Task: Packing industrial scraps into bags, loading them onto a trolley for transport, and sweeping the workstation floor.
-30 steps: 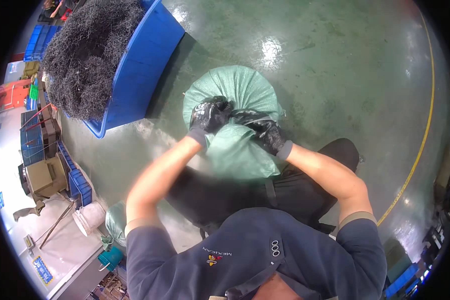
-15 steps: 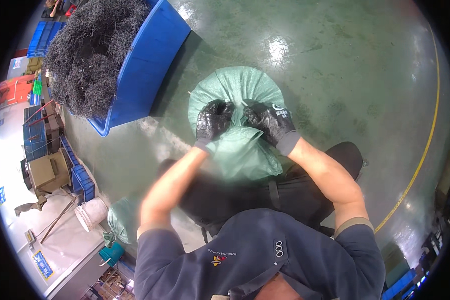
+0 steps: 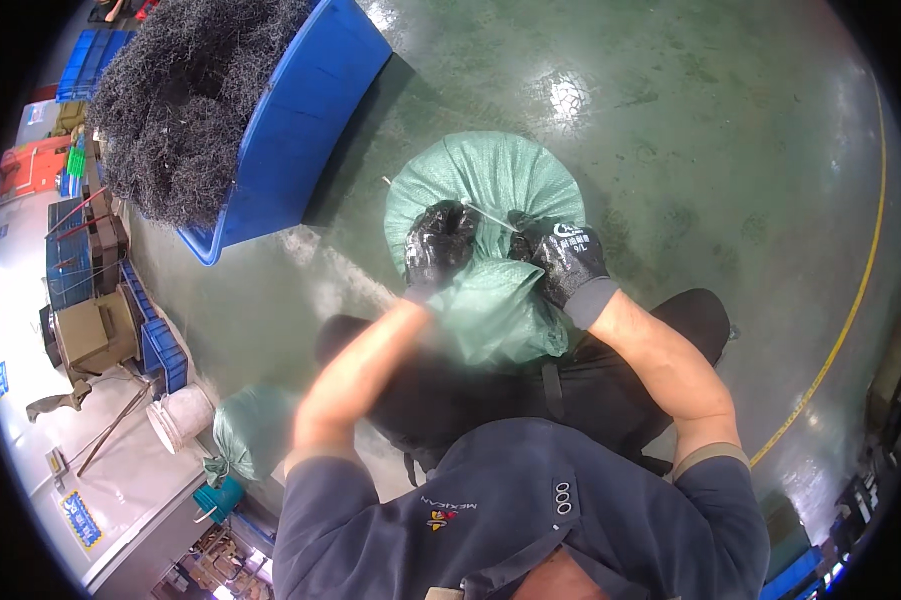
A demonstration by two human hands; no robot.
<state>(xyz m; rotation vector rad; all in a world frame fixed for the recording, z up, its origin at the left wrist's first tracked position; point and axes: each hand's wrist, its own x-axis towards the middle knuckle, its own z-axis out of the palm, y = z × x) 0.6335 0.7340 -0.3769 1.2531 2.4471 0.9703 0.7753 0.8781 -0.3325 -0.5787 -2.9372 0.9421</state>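
Note:
A full green woven sack [image 3: 484,165] stands on the floor in front of me, gathered at its neck. Its loose mouth [image 3: 501,315] flops toward my lap. Across the neck runs a thin white tie [image 3: 491,216], stretched between my gloved hands; whether it is a cord or a cable tie, I cannot make out. My left hand [image 3: 441,245], in a black coated glove, pinches one end at the left of the neck. At the right, my right hand [image 3: 563,258], gloved alike, is closed on the other end. Glove and sack folds partly hide both sets of fingertips.
A big blue bin [image 3: 306,120] heaped with tangled dark metal shavings [image 3: 181,110] stands at the far left. Along the left are a white bucket [image 3: 181,418], another green sack [image 3: 254,432] and a teal bucket [image 3: 219,498]. A yellow line [image 3: 864,280] curves along the floor at right.
The white tie now shows stretched between my hands. My right hand has shifted slightly right and down, away from the sack's neck. The view has shifted a little.

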